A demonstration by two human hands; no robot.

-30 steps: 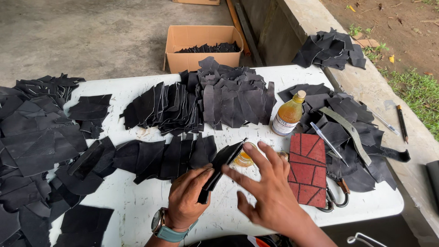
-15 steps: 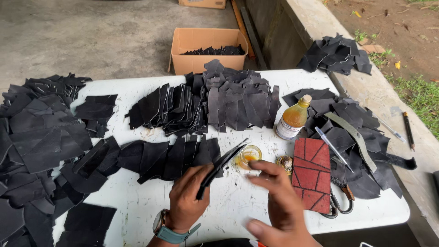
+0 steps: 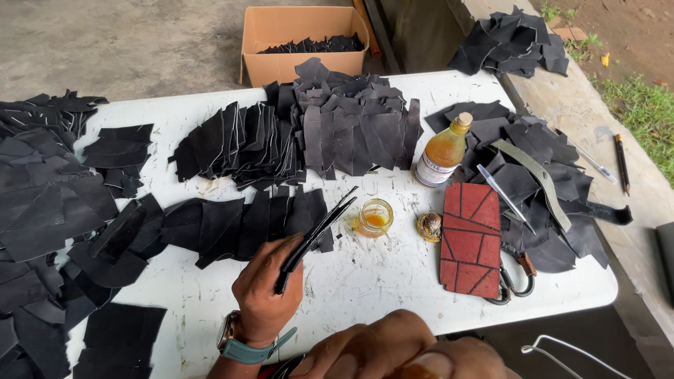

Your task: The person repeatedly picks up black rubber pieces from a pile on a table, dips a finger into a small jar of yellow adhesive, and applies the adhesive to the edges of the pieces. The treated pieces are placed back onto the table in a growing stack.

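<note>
My left hand (image 3: 267, 291) grips a thin stack of black leather pieces (image 3: 316, 231) edge-on, slanting up to the right over the white table (image 3: 379, 274). It wears a teal-strapped watch. My right hand (image 3: 393, 351) is close to the camera at the bottom edge, fingers curled, and I cannot see whether it holds anything. A small glass jar of amber liquid (image 3: 374, 217) stands just right of the held pieces, with its lid (image 3: 429, 226) beside it.
Rows and heaps of black leather cut pieces (image 3: 309, 133) cover the table's left and back. An amber bottle (image 3: 442, 151), a red patterned board (image 3: 472, 238), a pen (image 3: 502, 196) and scissors (image 3: 516, 277) lie at right. A cardboard box (image 3: 302, 35) stands behind.
My right hand has drawn back from the held pieces toward the camera and now sits low in the frame. The left hand keeps its grip on the black pieces.
</note>
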